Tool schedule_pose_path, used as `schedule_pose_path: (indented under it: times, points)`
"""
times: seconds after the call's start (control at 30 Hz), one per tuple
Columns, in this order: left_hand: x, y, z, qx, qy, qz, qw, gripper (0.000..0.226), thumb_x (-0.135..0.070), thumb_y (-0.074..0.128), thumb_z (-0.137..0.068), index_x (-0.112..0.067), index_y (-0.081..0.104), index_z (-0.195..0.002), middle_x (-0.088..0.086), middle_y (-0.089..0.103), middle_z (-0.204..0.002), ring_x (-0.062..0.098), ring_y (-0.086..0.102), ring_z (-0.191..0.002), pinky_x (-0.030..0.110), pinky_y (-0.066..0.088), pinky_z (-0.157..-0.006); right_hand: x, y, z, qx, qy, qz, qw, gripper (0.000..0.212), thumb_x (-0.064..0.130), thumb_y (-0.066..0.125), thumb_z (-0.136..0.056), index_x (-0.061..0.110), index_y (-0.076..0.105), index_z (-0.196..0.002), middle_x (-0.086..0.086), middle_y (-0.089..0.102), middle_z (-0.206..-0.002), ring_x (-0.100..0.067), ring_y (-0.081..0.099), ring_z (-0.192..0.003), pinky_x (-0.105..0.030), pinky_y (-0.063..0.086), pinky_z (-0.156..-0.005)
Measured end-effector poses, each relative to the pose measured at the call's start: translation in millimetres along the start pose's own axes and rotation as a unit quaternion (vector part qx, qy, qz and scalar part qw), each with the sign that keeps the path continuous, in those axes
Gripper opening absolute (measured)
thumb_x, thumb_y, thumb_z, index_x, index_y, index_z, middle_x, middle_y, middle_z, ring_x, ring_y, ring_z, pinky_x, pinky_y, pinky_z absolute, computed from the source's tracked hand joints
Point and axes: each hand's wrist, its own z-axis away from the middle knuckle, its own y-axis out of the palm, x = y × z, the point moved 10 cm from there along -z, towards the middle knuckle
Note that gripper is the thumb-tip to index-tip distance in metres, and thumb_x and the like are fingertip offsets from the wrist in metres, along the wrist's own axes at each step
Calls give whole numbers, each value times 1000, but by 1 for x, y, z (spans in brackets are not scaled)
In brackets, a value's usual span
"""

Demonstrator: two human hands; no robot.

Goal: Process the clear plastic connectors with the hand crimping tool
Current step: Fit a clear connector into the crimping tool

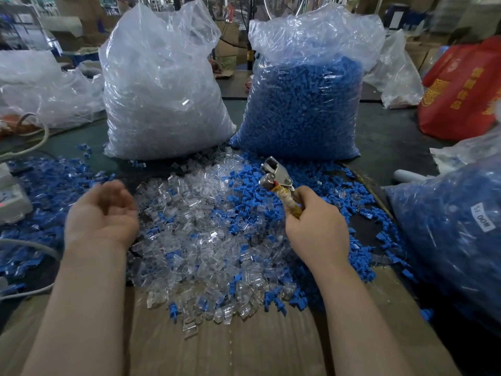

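We've got the crimping tool in our right hand, fingers wrapped round its tape-bound handles, bare metal head pointing up and away. Can't tell if the tool's mouth is loaded. Left hand hovers palm-up, fingers loosely curled, holding nothing we can see; it's blurred.

Clear connectors lie in a loose heap on the surface between both hands, spilling onto the cardboard sheet nearest us.

Risks, as we judge them:
- Blue caps are mixed through the clear heap, so a blind grab likely pulls the wrong part.
- Clear pieces look small, glossy and hard, so they're easy to fumble or seat crooked in the tool, and a skewed squeeze could crack one.
- Heap edge is ragged; stray pieces could slide off the cardboard.

Behind: a crinkly bag of clear parts and a bag of blue parts, both upright, film shiny.
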Motion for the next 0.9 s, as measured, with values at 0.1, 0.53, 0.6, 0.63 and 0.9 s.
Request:
schedule_pose_path:
  times: [0.1, 0.53, 0.6, 0.63, 0.9]
  points:
    - [17, 38, 28, 30, 27, -252, 967, 5, -22, 67, -91, -17, 69, -89, -8, 70, -72, 1, 62, -60, 17, 51, -56, -7, -1, -1, -6, 32, -14, 999, 10, 31, 59, -88, 33, 49, -89, 9, 53, -62, -11, 47, -55, -25, 22, -46]
    - [136, 119, 99, 330, 123, -773, 527, 9, -33, 74, -83, -36, 71, -92, -20, 62, -81, -9, 54, -64, 8, 35, -52, -16, 1, -4, 3, 63, -55, 996, 15, 37, 64, -84, 31, 52, -79, 11, 55, -66, -15, 51, -63, -28, 30, -50]
    - [139, 122, 101, 327, 137, -779, 517, 10, -28, 70, -86, -36, 72, -91, -21, 61, -81, -9, 53, -66, 6, 35, -52, -15, 1, -4, 2, 63, -67, 996, 19, 38, 64, -86, 30, 51, -75, 10, 55, -66, -17, 53, -65, -30, 32, -52]
    - [140, 123, 102, 329, 142, -778, 516, 12, -25, 68, -86, -37, 72, -89, -23, 60, -81, -10, 53, -68, 5, 35, -53, -15, 2, -4, 2, 64, -76, 995, 22, 38, 64, -86, 29, 50, -72, 9, 55, -65, -16, 53, -65, -31, 32, -52]
    - [147, 127, 109, 348, 165, -769, 510, 5, -28, 67, -85, -30, 71, -87, -17, 60, -84, 0, 57, -80, 15, 44, -66, -14, 1, -3, 5, 70, -121, 990, 22, 37, 67, -86, 26, 55, -71, 6, 58, -63, -15, 55, -62, -37, 46, -56]
